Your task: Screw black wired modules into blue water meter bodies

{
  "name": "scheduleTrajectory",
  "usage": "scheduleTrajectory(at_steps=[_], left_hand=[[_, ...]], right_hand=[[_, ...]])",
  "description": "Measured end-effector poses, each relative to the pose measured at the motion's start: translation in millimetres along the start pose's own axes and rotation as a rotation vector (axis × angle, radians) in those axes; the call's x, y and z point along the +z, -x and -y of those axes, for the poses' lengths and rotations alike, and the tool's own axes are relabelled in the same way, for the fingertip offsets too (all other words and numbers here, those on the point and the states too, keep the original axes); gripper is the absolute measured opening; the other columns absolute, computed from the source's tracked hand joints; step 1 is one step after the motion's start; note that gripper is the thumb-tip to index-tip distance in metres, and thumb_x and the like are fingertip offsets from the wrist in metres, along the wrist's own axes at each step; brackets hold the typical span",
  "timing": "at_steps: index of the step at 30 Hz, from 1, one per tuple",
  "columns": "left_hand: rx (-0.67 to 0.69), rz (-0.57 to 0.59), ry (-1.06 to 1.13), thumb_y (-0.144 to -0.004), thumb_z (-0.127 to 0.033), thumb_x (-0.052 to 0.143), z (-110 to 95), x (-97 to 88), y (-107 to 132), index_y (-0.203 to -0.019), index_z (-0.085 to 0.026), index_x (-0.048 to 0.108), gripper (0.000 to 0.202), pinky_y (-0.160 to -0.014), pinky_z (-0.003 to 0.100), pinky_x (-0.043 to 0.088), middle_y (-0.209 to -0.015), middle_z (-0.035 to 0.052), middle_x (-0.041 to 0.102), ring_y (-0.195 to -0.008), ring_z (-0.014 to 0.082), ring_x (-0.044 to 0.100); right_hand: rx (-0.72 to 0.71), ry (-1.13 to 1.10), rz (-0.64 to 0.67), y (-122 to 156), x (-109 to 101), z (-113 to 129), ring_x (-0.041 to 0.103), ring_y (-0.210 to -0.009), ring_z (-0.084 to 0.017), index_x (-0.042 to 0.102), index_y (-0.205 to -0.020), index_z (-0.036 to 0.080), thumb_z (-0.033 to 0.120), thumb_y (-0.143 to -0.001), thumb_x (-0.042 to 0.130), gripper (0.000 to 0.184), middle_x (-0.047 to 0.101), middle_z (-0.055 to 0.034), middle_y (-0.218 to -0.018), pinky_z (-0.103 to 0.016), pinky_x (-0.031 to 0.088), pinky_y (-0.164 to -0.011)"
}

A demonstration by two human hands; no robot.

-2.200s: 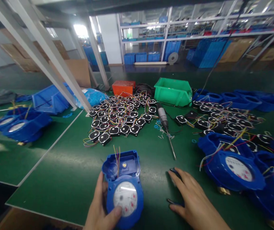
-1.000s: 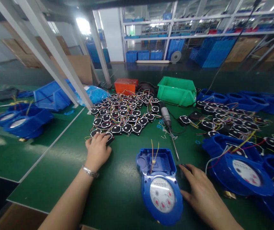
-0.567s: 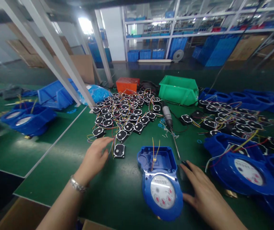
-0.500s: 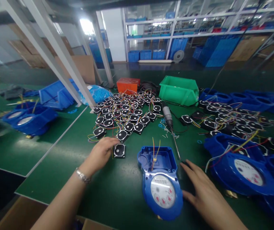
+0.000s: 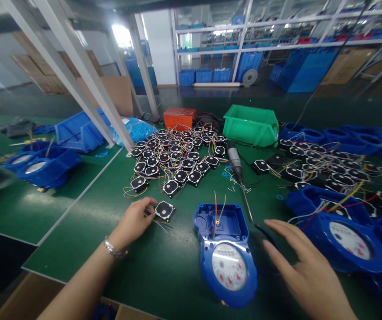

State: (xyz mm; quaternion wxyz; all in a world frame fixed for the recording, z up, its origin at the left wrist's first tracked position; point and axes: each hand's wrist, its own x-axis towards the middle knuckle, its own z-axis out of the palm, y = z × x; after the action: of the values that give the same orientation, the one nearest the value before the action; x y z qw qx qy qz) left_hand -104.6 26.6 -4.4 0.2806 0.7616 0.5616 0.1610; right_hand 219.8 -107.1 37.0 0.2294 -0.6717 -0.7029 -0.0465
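Pinching a black, white-edged module (image 5: 164, 210) trailing thin wires (image 5: 162, 225), left grip (image 5: 133, 223); right grip (image 5: 309, 264), unclear

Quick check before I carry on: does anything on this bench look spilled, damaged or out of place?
Yes: small screws or pins and thin blue rings lie scattered loose on the green tabletop beside the screwdriver, outside any container, so they look spilled. The nearest blue meter shows no obvious damage.

Not much can be made out here tbh. A row of digits is shown in the counter window (image 5: 227, 254) of the middle blue meter (image 5: 204, 262), but it's too blurred to be read for sure. No other lettering can be read.
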Motion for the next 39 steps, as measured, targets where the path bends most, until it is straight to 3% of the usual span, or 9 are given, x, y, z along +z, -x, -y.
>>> scheduleTrajectory(at_steps=[7, 10, 12, 15, 18, 22, 29, 35, 39], left_hand=[[-0.413, 0.022, 0.962, -0.058, -0.019, 0.065, -2, 3.2, 13, -0.085, -0.015, 0.046, 0.033, -0.062, 0.024, 0.044, -0.063, -0.0026, 0.057, -0.059, 0.0111, 0.057], [-0.492, 0.017, 1.047, -0.055, -0.021, 0.067, -2, 6.4, 15, -0.080, -0.015, 0.049, 0.032, -0.050, 0.020, 0.040, -0.059, -0.0048, 0.052, -0.046, 0.0061, 0.049], [-0.487, 0.017, 0.884, -0.057, -0.026, 0.065, -2, 7.6, 16, -0.079, -0.014, 0.053, 0.028, -0.043, 0.019, 0.034, -0.056, -0.0052, 0.050, -0.041, 0.0052, 0.042], [-0.291, -0.015, 0.325, -0.065, -0.032, 0.058, -5, 7.7, 22, -0.080, -0.015, 0.062, 0.022, -0.049, 0.023, 0.037, -0.061, -0.0009, 0.053, -0.052, 0.0107, 0.048], [0.025, -0.117, -0.274, -0.075, -0.031, 0.049, -9, 9.4, 29, -0.082, -0.019, 0.066, 0.022, -0.054, 0.024, 0.036, -0.068, 0.0027, 0.054, -0.060, 0.0138, 0.050], [0.321, -0.228, -0.661, -0.081, -0.026, 0.043, -7, 17.3, 34, -0.074, -0.019, 0.066, 0.024, -0.044, 0.023, 0.028, -0.057, 0.0018, 0.050, -0.051, 0.0129, 0.046], [0.544, -0.411, -0.585, -0.080, -0.017, 0.048, -14, 6.5, 37, -0.068, -0.014, 0.063, 0.020, -0.044, 0.022, 0.029, -0.050, -0.0003, 0.045, -0.047, 0.0108, 0.041], [0.612, -0.466, -0.381, -0.077, -0.018, 0.054, -86, -27.3, 41, -0.073, -0.014, 0.062, 0.010, -0.048, 0.023, 0.030, -0.052, -0.0015, 0.045, -0.049, 0.0100, 0.041], [0.707, -0.359, -0.306, -0.078, -0.014, 0.050, -132, -16.7, 32, -0.060, -0.016, 0.056, 0.018, -0.046, 0.026, 0.025, -0.050, -0.0021, 0.041, -0.047, 0.0111, 0.036]], right_hand=[[-0.050, -0.084, 0.072, -47, -7, 36, 0.043, -0.085, -0.009, 0.059, -0.094, 0.019, 0.053, -0.085, 0.037, 0.042, 0.047, -0.0036, -0.091, -0.023, 0.033, -0.074], [-0.078, 0.002, 0.239, -63, -4, 53, 0.040, -0.078, -0.010, 0.062, -0.085, 0.021, 0.054, -0.070, 0.060, 0.036, 0.046, -0.0028, -0.080, -0.024, 0.026, -0.071], [-0.078, 0.040, 0.335, -71, -1, 64, 0.038, -0.076, -0.010, 0.063, -0.081, 0.020, 0.056, -0.062, 0.065, 0.041, 0.044, -0.0035, -0.076, -0.024, 0.022, -0.070], [-0.034, 0.023, 0.395, -77, 4, 77, 0.037, -0.075, -0.011, 0.061, -0.078, 0.017, 0.057, -0.060, 0.066, 0.044, 0.045, -0.0036, -0.074, -0.024, 0.020, -0.070], [0.029, -0.069, 0.405, -77, 12, 82, 0.036, -0.071, -0.009, 0.058, -0.073, 0.016, 0.042, -0.069, 0.065, 0.027, 0.047, -0.0011, -0.072, -0.023, 0.018, -0.069], [0.044, -0.313, 0.343, -68, 14, 76, 0.038, -0.070, -0.005, 0.057, -0.068, 0.015, 0.019, -0.075, 0.059, 0.009, 0.049, 0.0032, -0.069, -0.022, 0.020, -0.071], [-0.227, -0.503, -0.039, -30, -2, 59, 0.045, -0.075, -0.004, 0.059, -0.078, 0.015, 0.015, -0.081, 0.047, 0.012, 0.052, 0.0018, -0.077, -0.022, 0.031, -0.084], [-0.261, -0.557, -0.062, -10, 0, 60, 0.047, -0.078, -0.004, 0.059, -0.078, 0.013, 0.012, -0.081, 0.043, 0.016, 0.052, -0.0016, -0.079, -0.022, 0.038, -0.085], [-0.284, -0.573, -0.102, -6, 5, 59, 0.048, -0.081, -0.005, 0.057, -0.081, 0.012, 0.009, -0.079, 0.043, 0.015, 0.053, -0.0018, -0.081, -0.025, 0.036, -0.092]])
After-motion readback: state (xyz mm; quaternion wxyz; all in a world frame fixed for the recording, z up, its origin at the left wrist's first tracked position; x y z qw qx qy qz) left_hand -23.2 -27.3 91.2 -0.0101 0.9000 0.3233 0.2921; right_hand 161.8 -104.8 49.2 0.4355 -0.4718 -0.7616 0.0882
